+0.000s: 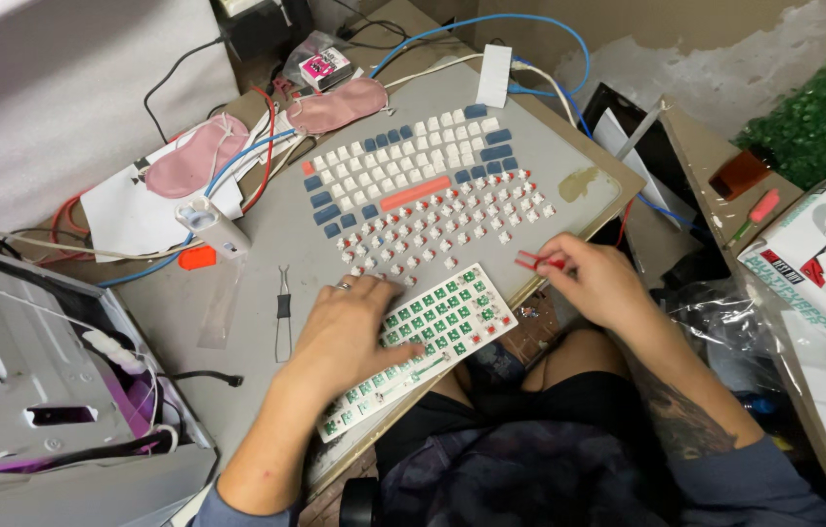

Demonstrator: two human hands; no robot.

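My left hand (347, 330) lies flat on a white keyboard frame (462, 312) with green sockets, holding it against the grey desk mat (267, 244). My right hand (597, 278) pinches a small red puller tool (538, 260) just right of the frame. Beyond the frame lie rows of loose red-and-white switches (452, 224). Further back, white and blue keycaps (413, 156) are laid out in keyboard order, with a salmon space bar (415, 193).
A wire keycap puller (283, 304) lies left of my left hand. An open computer case (52, 390) stands at the left. Two pink pads (198, 156), cables, an orange cap (196, 258) and cardboard boxes (823, 273) crowd the edges.
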